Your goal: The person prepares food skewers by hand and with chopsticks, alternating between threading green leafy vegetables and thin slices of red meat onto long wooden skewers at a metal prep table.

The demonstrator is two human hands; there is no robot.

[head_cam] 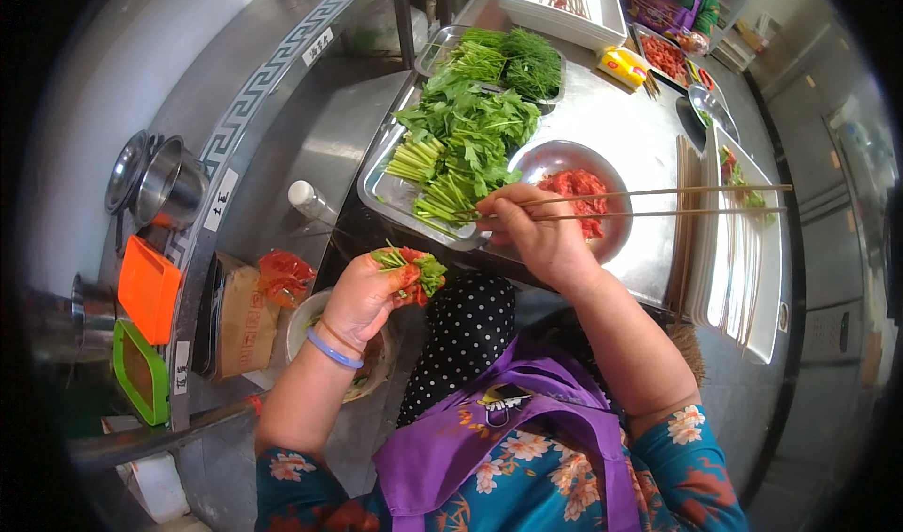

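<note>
My left hand (pixel 370 285) is closed around a small bundle of green leafy stems and red meat (pixel 420 278). Two long wooden skewers (pixel 656 213) are pinched in my right hand (pixel 540 232), pointing to the right; its fingertips are at the cut celery-like stems (pixel 448 200) on the edge of a metal tray (pixel 381 193). Leafy greens (pixel 480 123) are heaped on that tray. Just beyond my right hand is a steel bowl (pixel 621 239) with red sliced meat (pixel 575 186). A row of bare skewers (pixel 684 228) lies right of the bowl.
A white tray (pixel 765 306) with loaded skewers stands at the right. Behind are a tray of herbs (pixel 532 59), stacked white trays (pixel 564 31) and a yellow packet (pixel 622 68). Another person (pixel 670 10) works at the far end. A shaker bottle (pixel 310 200) and a bucket (pixel 300 320) are at the left.
</note>
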